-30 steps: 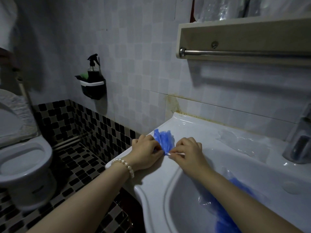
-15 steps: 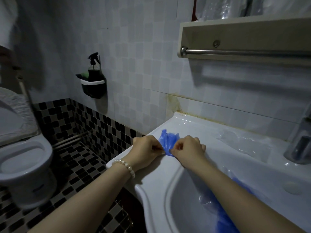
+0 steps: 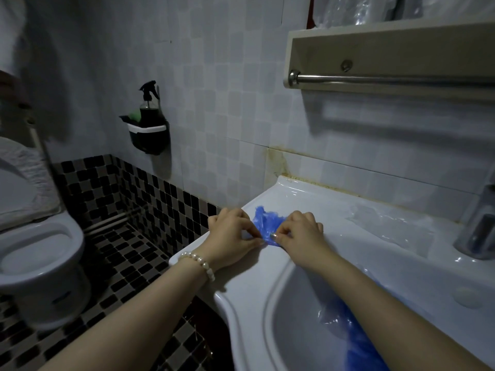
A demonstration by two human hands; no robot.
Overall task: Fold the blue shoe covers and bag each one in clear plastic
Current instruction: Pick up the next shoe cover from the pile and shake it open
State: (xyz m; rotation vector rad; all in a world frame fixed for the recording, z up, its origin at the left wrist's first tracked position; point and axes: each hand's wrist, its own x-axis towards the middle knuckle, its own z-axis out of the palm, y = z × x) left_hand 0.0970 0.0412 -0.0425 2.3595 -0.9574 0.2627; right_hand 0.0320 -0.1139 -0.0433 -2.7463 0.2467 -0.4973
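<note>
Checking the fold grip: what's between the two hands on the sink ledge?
The blue shoe cover, bunched on the sink ledge. The left hand and right hand each pinch an edge of it. Seen in the head view.

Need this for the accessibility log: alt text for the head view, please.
Two hands, left hand and right hand, pinch a crumpled blue shoe cover on the white sink's left ledge. Clear plastic lies on the ledge near the faucet; more blue covers sit in the basin.
</note>
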